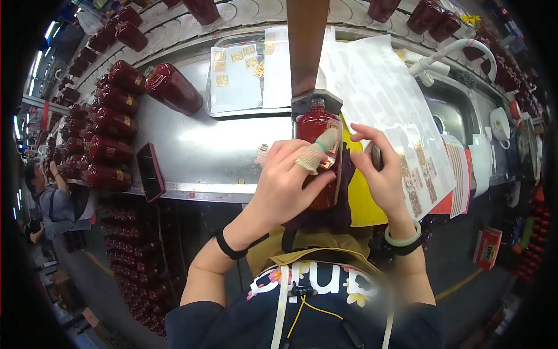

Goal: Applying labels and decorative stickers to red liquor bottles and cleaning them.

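Observation:
A dark red glass bottle (327,200) lies in front of me, its neck at a dark holder below a brown upright post. My left hand (285,183) is on the bottle; one finger wears a cloth cover (311,158) with a grey tip and green band. That finger presses beside a gold label (331,162) on the bottle, and the thumb rests against the glass. Just right of the bottle is my right hand (381,174), thumb and forefinger apart. A dark slim object (376,157) sits in its curled fingers, mostly hidden.
Several red bottles (113,151) are stacked at the left; another bottle (173,88) lies near a clear tray (235,107) of gold stickers. A phone (150,171) is at the bench edge. Sticker sheets (383,87), a yellow sheet (366,200) and a sink (450,104) are on the right.

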Demonstrator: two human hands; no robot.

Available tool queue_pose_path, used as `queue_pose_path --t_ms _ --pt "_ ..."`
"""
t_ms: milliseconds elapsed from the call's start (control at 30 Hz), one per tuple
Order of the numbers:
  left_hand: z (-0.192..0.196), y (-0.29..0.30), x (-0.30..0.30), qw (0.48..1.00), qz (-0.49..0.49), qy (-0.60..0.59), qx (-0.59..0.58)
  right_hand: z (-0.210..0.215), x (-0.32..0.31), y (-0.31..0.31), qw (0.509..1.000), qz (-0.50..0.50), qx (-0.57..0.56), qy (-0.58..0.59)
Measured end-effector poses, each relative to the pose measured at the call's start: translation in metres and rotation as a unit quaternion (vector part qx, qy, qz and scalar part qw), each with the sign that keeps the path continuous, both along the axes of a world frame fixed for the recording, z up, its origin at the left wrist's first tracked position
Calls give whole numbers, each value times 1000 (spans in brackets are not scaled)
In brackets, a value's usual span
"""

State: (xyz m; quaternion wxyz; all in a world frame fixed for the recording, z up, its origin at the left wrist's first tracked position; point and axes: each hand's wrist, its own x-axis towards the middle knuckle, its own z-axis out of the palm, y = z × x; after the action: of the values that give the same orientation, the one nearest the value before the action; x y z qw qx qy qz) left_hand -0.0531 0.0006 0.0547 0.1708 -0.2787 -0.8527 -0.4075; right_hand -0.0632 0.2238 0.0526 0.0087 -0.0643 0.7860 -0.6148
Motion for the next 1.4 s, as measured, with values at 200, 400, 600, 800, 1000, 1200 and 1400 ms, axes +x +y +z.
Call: queue_pose_path --t_ms 200,400,600,800,1000,1200,1400 --pt "-17 9 4 964 135 -126 191 -1 -40 -29 986 -4 -116 -116" --pt "-25 21 -4 838 9 -393 379 -17 -50 -38 992 -4 -81 -99" --pt "-25 19 -3 809 0 -393 437 -17 -53 -34 980 -12 -114 -161" --pt "-30 17 0 820 7 -376 432 -20 -51 -40 989 -22 -85 -121" --pt "-28 16 -1 819 3 -388 422 -18 -49 -41 990 -29 -84 -112" --pt "-27 15 -1 815 7 -407 412 -16 -49 -42 988 -31 -89 -121" --pt "-29 15 -1 818 5 -393 420 -13 -48 -43 988 -29 -92 -118"
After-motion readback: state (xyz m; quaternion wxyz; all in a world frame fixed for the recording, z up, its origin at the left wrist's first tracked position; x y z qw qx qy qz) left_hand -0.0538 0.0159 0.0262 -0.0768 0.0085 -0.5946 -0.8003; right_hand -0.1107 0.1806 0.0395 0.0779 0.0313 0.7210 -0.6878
